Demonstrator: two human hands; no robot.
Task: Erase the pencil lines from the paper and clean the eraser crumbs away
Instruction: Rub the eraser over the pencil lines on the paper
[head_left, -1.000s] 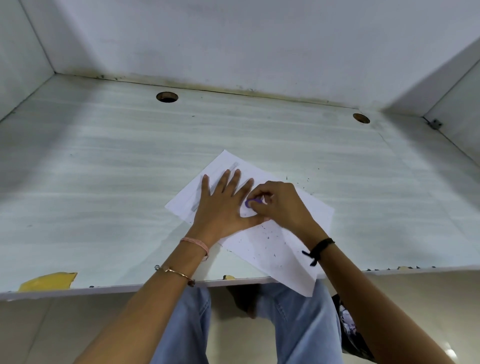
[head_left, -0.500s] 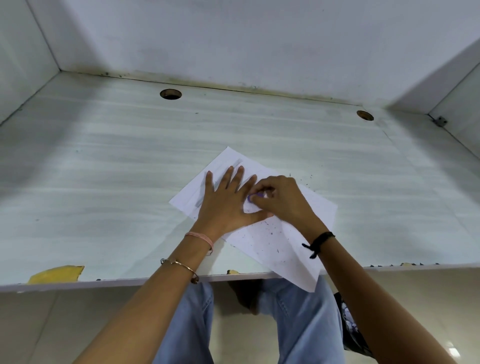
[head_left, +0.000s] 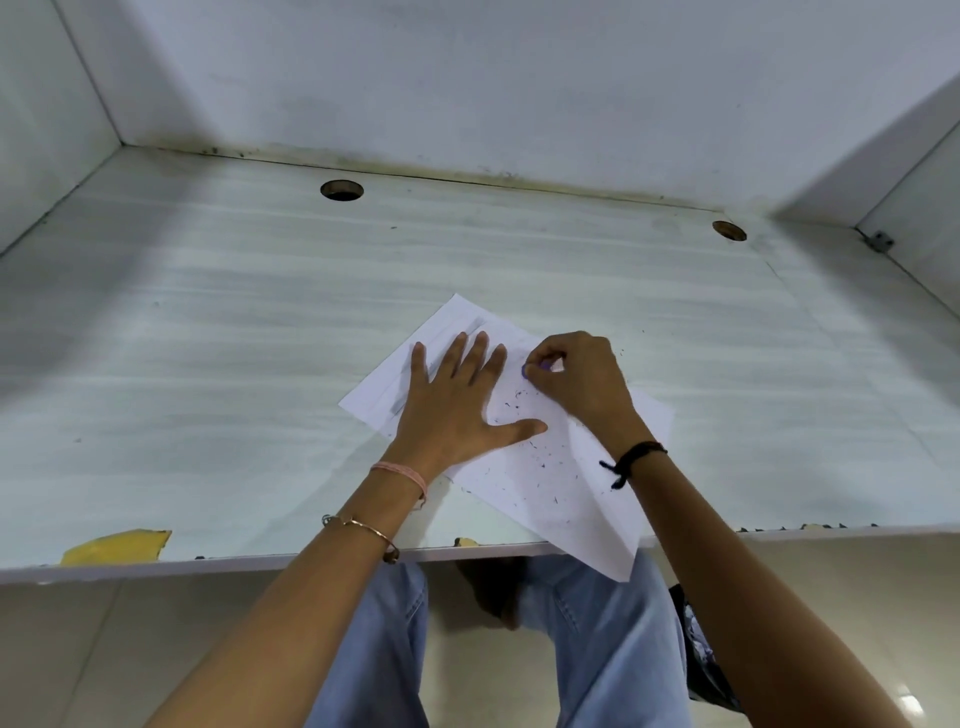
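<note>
Paper (head_left: 587, 499) lies diagonally on the desk (head_left: 208, 364), long axis far-left to near-right, near corner hanging over the edge. My left hand (head_left: 457, 410) is spread flat, pressing the far-left half. Right hand (head_left: 582, 379) pinches the blue eraser (head_left: 531, 370) just right of the left fingertips. Pencil lines (head_left: 410, 379) sit further left, beside and probably partly under the left fingers. I reckon that hand has to shift first. Crumbs (head_left: 540, 467) lie on the near half.

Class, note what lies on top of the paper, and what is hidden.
On the paper lie the flat left hand, the right hand pinching a purple eraser, dark crumbs and grey pencil lines near the far corner. Any marks beneath the hands are covered.
</note>
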